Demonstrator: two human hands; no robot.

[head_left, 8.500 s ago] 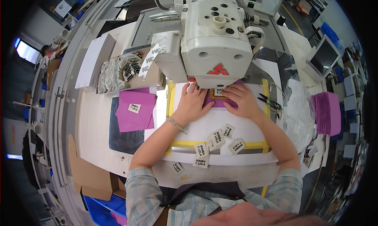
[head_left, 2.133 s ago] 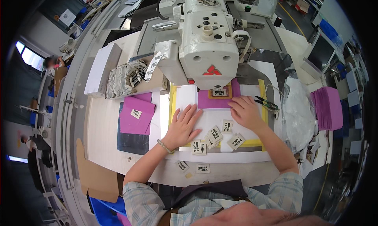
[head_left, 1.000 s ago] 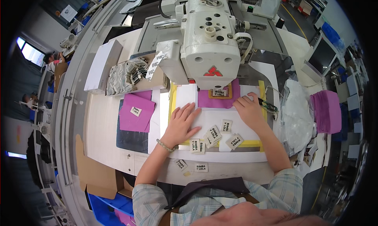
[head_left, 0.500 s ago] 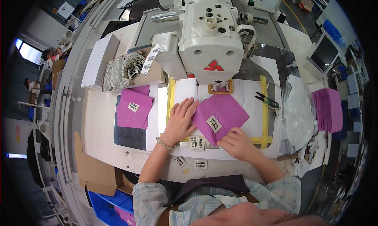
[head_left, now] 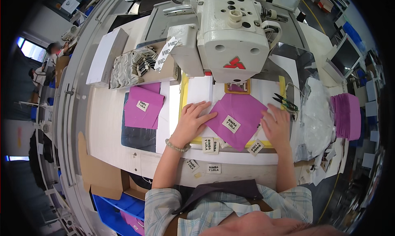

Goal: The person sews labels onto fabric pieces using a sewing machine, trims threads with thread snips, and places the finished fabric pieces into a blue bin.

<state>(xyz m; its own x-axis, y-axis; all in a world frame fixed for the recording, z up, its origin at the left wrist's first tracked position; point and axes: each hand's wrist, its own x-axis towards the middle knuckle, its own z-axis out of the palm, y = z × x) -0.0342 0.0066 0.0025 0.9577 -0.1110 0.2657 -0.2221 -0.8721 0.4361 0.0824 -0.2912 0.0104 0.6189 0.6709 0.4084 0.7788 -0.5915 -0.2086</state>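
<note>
A purple cloth piece lies turned diamond-wise, a pale lettered label slanted near its middle.

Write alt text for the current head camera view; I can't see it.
A person's left hand touches the left side of a flat purple fabric piece with a white rectangular label, the right hand beside its right corner. A bulky white sewing machine stands just beyond; loose white labels lie nearby.
</note>
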